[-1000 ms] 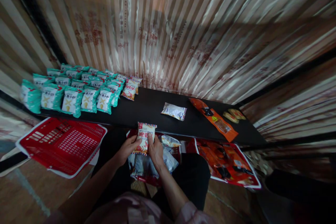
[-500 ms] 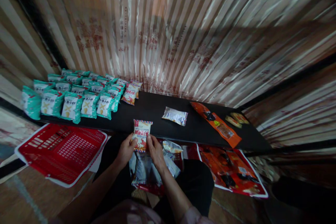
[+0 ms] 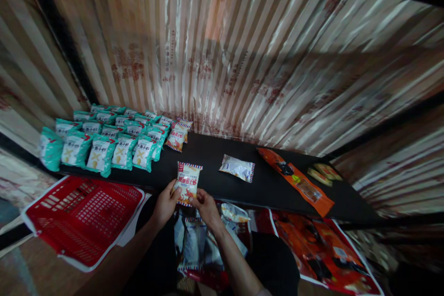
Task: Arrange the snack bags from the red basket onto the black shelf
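Both hands hold one small snack packet [image 3: 188,181], white and orange with a red-and-blue striped edge, upright over the front edge of a black shelf [image 3: 211,152]. My left hand [image 3: 165,203] pinches its lower left corner. My right hand [image 3: 205,206] grips its lower right corner. Below the hands, on my lap, lies a pile of similar silvery and white packets [image 3: 197,245].
Rows of teal snack packets [image 3: 100,141] fill the shelf's left end, with two orange-white packets [image 3: 176,136] beside them. A silver packet [image 3: 238,167] lies mid-shelf; a long orange packet [image 3: 298,182] and small yellowish packets [image 3: 322,173] lie right. A red basket [image 3: 81,215] sits lower left, an orange-filled tray [image 3: 322,252] lower right.
Both hands have lifted the packet from above the lap pile up to the shelf's front edge. The camera has tilted upward a little.
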Available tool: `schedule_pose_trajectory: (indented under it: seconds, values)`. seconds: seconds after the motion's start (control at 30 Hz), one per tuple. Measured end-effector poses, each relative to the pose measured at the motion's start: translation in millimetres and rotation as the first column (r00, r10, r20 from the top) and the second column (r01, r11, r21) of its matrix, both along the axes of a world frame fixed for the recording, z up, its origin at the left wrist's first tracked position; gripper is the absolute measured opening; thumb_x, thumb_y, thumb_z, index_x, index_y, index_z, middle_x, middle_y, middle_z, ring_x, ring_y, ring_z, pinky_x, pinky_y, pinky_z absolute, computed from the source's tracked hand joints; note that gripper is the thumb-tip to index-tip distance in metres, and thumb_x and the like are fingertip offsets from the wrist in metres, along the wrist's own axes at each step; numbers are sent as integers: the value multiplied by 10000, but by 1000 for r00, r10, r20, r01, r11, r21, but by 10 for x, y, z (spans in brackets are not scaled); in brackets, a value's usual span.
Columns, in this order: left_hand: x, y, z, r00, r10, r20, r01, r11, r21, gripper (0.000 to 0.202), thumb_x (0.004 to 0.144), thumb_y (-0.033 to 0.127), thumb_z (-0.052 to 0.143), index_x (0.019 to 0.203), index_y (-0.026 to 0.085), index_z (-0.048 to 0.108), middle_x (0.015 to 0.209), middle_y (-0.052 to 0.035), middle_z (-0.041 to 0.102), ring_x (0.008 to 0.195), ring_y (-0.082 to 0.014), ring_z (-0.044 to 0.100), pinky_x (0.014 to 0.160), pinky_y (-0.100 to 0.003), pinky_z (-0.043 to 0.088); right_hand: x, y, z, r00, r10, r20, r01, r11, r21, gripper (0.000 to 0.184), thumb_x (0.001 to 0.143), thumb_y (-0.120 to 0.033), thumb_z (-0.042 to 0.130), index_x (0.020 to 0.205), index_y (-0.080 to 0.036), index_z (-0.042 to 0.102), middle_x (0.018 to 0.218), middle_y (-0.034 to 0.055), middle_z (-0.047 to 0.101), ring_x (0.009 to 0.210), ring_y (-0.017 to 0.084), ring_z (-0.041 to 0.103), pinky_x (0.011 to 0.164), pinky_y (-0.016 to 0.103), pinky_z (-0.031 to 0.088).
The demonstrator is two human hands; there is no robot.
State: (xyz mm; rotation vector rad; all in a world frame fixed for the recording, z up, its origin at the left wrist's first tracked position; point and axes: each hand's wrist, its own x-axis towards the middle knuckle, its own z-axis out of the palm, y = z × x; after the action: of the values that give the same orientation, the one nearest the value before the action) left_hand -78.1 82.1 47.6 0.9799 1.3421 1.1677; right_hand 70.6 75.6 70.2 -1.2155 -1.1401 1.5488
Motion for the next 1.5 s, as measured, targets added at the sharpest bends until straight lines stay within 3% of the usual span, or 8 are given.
schedule_pose_trajectory:
  seconds: [0.17, 0.37, 0.47, 0.67, 0.87, 1.07, 1.27, 1.5]
  values:
    - [-106, 117, 63, 971, 58, -230, -45, 997, 60, 369, 723, 324, 587, 1067, 192, 610, 1105, -90, 647, 1072, -251, 562, 941, -347, 401, -103, 170, -36, 994, -13, 110, 9, 999, 37, 442, 637, -537, 659, 885, -177, 596, 809, 51, 696, 747, 206, 660, 760, 349, 497]
    - [-177, 223, 107, 918, 129, -375, -86, 988, 130, 326, 743, 300, 547, 1047, 217, 626, 1096, -93, 643, 1082, -269, 540, 987, -380, 346, -201, 350, -125, 966, -37, 254, 15, 996, 84, 348, 670, -426, 646, 893, -166, 586, 786, 51, 701, 734, 201, 660, 716, 323, 499]
    - [-215, 273, 75, 891, 133, -435, -81, 987, 137, 341, 771, 301, 506, 1080, 203, 615, 1070, -105, 646, 1050, -270, 550, 960, -381, 364, -247, 389, -114, 970, -29, 241, 7, 996, 91, 346, 665, -387, 656, 919, -164, 584, 804, 55, 704, 762, 209, 661, 713, 322, 500]
    - [-264, 378, 34, 830, 112, -546, -39, 989, 144, 391, 816, 303, 436, 1155, 160, 571, 1104, -128, 630, 1047, -270, 546, 938, -385, 378, -305, 488, -22, 976, 31, 217, -47, 997, 67, 461, 714, -483, 592, 1015, -134, 584, 817, 67, 702, 759, 199, 659, 715, 311, 498]
    - [-257, 516, 34, 804, 127, -581, -5, 978, 207, 405, 828, 294, 428, 1184, 143, 550, 1135, -140, 617, 1075, -272, 536, 966, -394, 369, -318, 698, -98, 860, -112, 497, 41, 988, 150, 333, 743, -445, 561, 889, -160, 651, 758, 44, 696, 698, 184, 639, 625, 264, 476]
    - [-232, 658, -138, 705, 226, -672, 30, 937, 347, 424, 862, 283, 389, 1241, 120, 487, 1204, -138, 582, 1111, -260, 521, 960, -417, 407, -394, 890, -130, 776, -157, 611, 59, 982, 178, 278, 766, -410, 539, 862, -179, 660, 762, 35, 692, 678, 161, 623, 609, 235, 450]
    - [-161, 715, -352, 571, 343, -746, 110, 868, 484, 492, 904, 255, 300, 1363, 76, 296, 1396, -174, 383, 1289, -241, 362, 1029, -423, 368, -503, 1063, -79, 748, -175, 640, 68, 980, 188, 263, 764, -401, 547, 889, -201, 663, 799, 31, 700, 710, 164, 627, 626, 232, 441]
    - [-141, 795, -398, 510, 379, -772, 159, 841, 518, 517, 918, 240, 279, 1406, 95, 188, 1460, -166, 261, 1348, -238, 241, 1059, -433, 338, -578, 1222, -29, 710, -193, 677, 58, 974, 218, 259, 784, -403, 524, 888, -206, 655, 838, 34, 703, 745, 169, 633, 638, 231, 423]
